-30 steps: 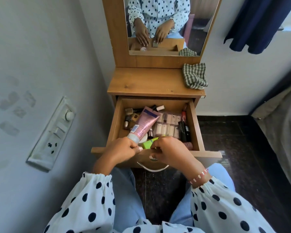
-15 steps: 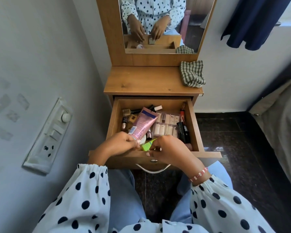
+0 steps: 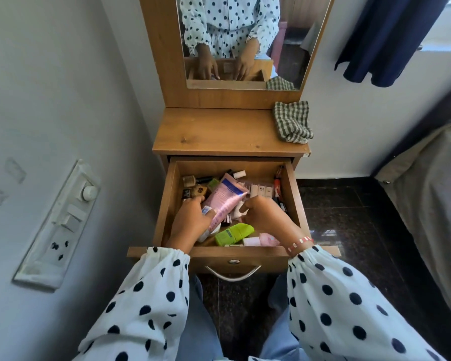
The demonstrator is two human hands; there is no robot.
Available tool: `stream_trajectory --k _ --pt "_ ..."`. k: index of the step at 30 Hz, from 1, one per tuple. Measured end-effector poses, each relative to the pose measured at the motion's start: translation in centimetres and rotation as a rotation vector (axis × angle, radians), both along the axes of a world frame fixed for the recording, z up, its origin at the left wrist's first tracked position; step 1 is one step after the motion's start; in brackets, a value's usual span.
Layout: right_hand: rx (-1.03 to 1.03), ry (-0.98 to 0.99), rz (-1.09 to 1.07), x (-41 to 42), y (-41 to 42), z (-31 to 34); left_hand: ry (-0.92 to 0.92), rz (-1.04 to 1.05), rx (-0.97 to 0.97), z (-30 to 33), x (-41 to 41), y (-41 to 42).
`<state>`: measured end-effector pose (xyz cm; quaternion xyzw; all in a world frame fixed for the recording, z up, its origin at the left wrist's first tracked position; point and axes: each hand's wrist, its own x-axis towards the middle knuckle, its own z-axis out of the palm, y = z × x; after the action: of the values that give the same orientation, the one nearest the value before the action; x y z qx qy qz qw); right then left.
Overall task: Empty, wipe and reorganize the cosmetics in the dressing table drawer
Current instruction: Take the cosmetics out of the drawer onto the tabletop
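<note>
We see both hands in drawer (image 3: 167, 204): left hand (image 3: 190, 222) grips pink tube (image 3: 225, 201); right hand (image 3: 263, 214) at 3 o'clock, fingers curled, grip unclear. Cloth (image 3: 292, 122) on tabletop at 1 o'clock.

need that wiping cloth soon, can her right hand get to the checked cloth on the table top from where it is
Probably yes. The checked cloth lies uncovered on the right back of the table top, nothing above it. The right hand is down in the drawer among small cosmetics; lifting out looks unobstructed.

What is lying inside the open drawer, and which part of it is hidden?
The drawer holds a pink tube gripped by the left hand, a green container, pink items and small bottles. The hands cover what lies under them; the right hand pinches small white items.
</note>
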<state>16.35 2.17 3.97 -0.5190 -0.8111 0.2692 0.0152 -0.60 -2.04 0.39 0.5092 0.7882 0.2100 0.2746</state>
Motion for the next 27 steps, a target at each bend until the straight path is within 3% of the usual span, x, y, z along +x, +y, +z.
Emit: stream_trajectory --k 5,9,15,22,27 --pt "-0.091 -0.125 0.119 0.1 0.5 -1.6 -0.062 0.004 -0.037 -0.2 -0.4 0.1" --pt "0.015 -0.136 0.131 -0.1 -0.3 -2.8 -0.134 -0.001 -0.070 -0.4 -0.7 0.2" --pt "0.019 -0.222 0.177 -0.2 -0.5 -3.0 -0.180 0.010 -0.022 -0.5 -0.9 0.3" --pt "0.064 -0.157 0.181 -0.2 -0.4 -2.8 -0.353 0.098 0.105 0.0 -0.9 0.0" --pt "0.000 0.012 0.120 0.1 -0.5 -2.7 -0.463 0.174 0.178 0.5 -0.9 -0.5"
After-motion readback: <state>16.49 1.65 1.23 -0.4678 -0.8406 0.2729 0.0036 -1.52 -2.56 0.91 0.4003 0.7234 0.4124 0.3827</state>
